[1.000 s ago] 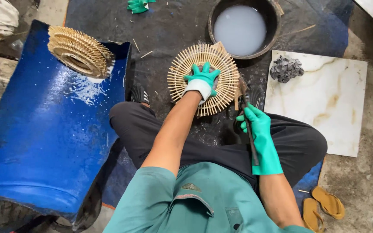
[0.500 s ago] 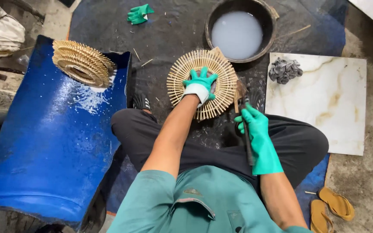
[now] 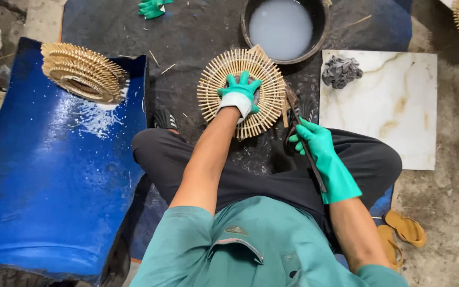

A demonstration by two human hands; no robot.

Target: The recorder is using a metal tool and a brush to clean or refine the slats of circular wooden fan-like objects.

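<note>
Hands: left (image 3: 238,95) spread flat on wicker disc (image 3: 241,91), right (image 3: 314,142) gripping brush (image 3: 305,139); basin (image 3: 285,27) holds milky liquid.

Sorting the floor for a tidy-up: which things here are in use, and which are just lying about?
In use: round bamboo-stick disc under the left hand; dark brush in the right hand.

Lying about: stacked discs, basin of milky liquid, grey lump, marble slab, spare green glove, sandals.
</note>
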